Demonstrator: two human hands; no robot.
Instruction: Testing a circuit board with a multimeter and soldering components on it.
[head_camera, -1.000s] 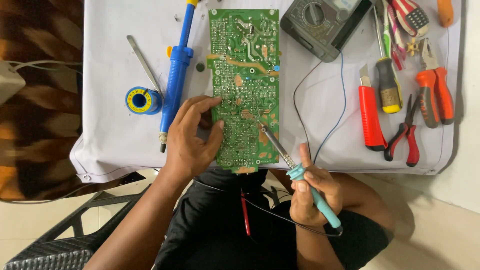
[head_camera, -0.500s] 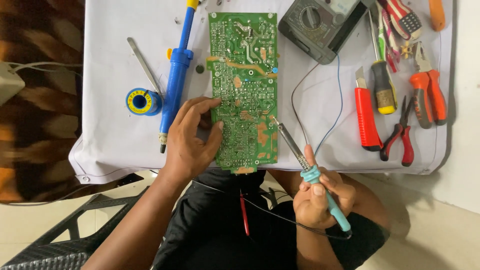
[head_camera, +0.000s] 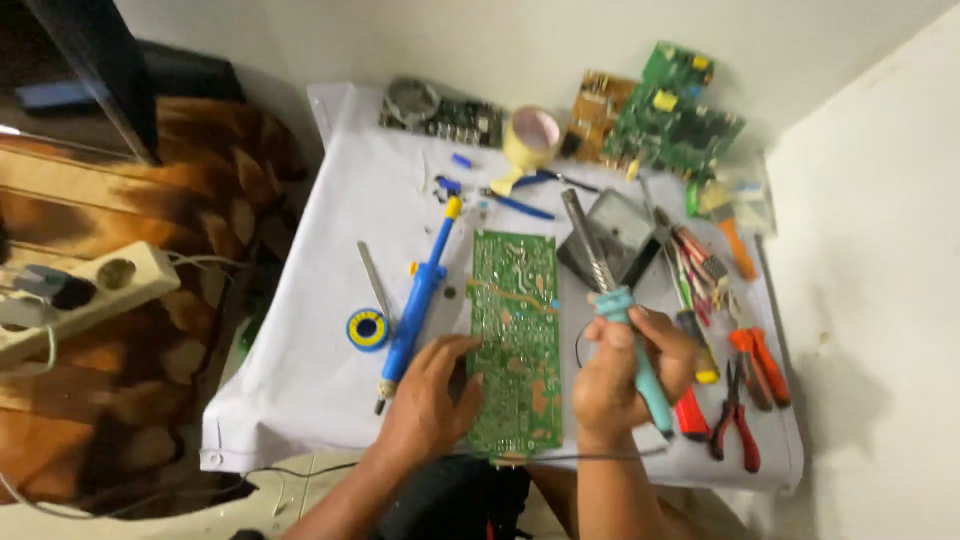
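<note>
Resting at the lower centre of the frame, the left hand (head_camera: 432, 400) lay flat on the near left part of the green board (head_camera: 517, 340), with its fingers spread loosely over the edge and pinching nothing. The right hand (head_camera: 625, 375) was just right of the board, closed in a fist around the teal handle of the soldering iron (head_camera: 612, 290). The iron stood raised, its metal tip pointing away toward the upper centre, above the multimeter (head_camera: 610, 240) and clear of the board. A dark wire ran from the handle along the near edge of the table (head_camera: 300, 400), which was covered with a white cloth.

To the right of the right hand lay a red tool (head_camera: 691, 412), red pliers (head_camera: 738, 425) and orange cutters (head_camera: 762, 362), all near each other. Left of the board, the blue desoldering pump (head_camera: 418, 300) lay lengthwise, just beside the left hand. Further left were a solder spool (head_camera: 367, 329) and a thin metal tool (head_camera: 374, 278).

Behind the board, in the middle of the frame, a bundle of screwdrivers (head_camera: 695, 265) lay right of the multimeter. At the far edge of the table, a tape roll (head_camera: 531, 137) stood between a dark board (head_camera: 442, 112) on the left and more green boards (head_camera: 672, 110) on the right. Blue-handled pliers (head_camera: 520, 195) lay in front of the roll. At the left of the frame, off the table, a white power strip (head_camera: 85, 295) lay on a brown patterned surface.
</note>
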